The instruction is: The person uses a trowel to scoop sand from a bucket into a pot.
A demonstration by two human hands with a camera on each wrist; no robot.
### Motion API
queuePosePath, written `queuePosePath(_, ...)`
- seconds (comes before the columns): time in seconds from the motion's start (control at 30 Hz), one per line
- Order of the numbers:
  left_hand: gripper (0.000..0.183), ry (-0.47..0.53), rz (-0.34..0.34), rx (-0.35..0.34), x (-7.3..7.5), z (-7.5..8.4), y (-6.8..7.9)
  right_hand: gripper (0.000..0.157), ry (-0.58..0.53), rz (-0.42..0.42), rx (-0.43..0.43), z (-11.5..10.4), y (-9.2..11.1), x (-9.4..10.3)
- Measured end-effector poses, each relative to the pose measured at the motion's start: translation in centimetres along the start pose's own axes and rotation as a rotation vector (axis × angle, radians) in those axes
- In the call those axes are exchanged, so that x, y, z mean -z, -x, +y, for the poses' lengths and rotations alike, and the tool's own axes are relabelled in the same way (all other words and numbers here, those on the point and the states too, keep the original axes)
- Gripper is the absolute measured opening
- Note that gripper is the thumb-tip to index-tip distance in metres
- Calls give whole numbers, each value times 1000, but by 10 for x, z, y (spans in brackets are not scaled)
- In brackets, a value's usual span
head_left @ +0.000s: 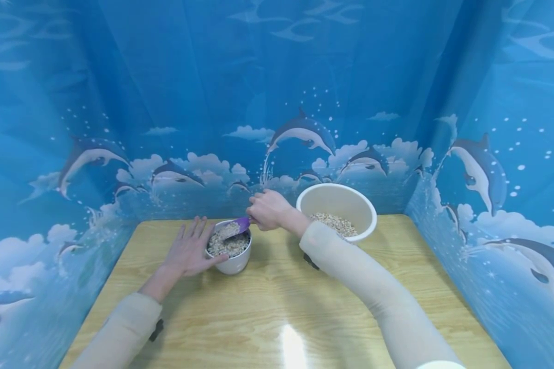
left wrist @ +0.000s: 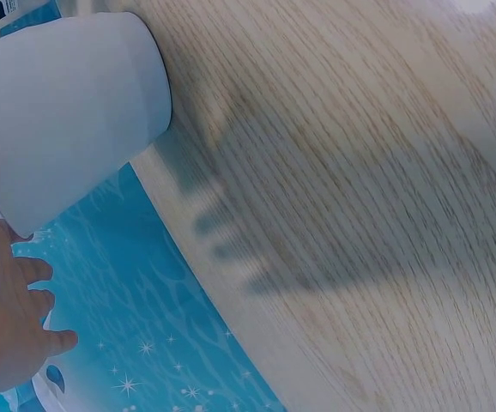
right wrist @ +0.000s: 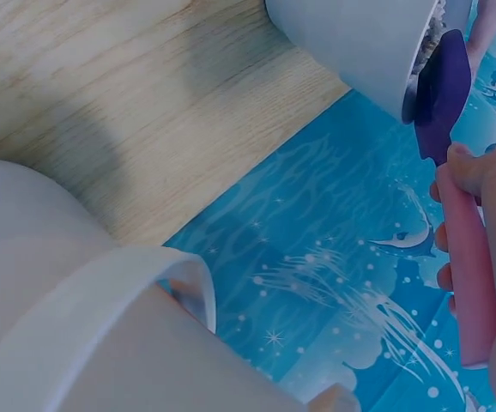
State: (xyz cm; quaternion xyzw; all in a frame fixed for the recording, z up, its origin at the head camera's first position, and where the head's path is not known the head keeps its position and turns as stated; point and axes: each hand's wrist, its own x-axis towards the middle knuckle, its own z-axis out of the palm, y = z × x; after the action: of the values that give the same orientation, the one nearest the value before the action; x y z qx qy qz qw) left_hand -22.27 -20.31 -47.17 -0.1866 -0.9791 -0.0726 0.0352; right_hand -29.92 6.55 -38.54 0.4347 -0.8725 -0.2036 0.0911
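**Technician:** State the position of the scoop.

**Supervisor:** At the mouth of the white pot, its purple blade crossing the rim at 1 o'clock, taking 12 as away from the person. Grain lies in the pot and shows against the blade. Whether blade and rim touch cannot be determined.

**Technician:** Specify the long axis.

**Supervisor:** From 2 to 8 o'clock: handle end at 2, blade tip at 8, directed into the pot.

**Technician:** Report finger states.

**Supervisor:** Right hand: fingers curled around the pink handle, grasping it. Left hand: released, fingers extended and spread at the pot's 9 o'clock side, thumb toward its near side.

**Technician:** Which relation governs the next move?

**Supervisor:** In my judgement, blade to pot mouth. From the right hand, the pot lies at 8 o'clock; the left hand is nearer to it and appears placed to steady it. A wrist roll should be performed with the blade tip inside the rim; otherwise grain may spill.

**Technician:** And the white tub?

**Supervisor:** At 3 o'clock from the right hand, grain inside, forearm crossing before it.
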Motion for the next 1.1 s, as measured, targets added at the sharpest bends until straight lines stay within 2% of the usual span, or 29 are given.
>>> queuePosePath(0.23,109,-17,11,-6,0,0,0,27,11,21,14,-2,-2,7)
queuePosePath(1.1,109,-22,22,-6,-1,-1,-1,31,74,16,73,-16,-14,26)
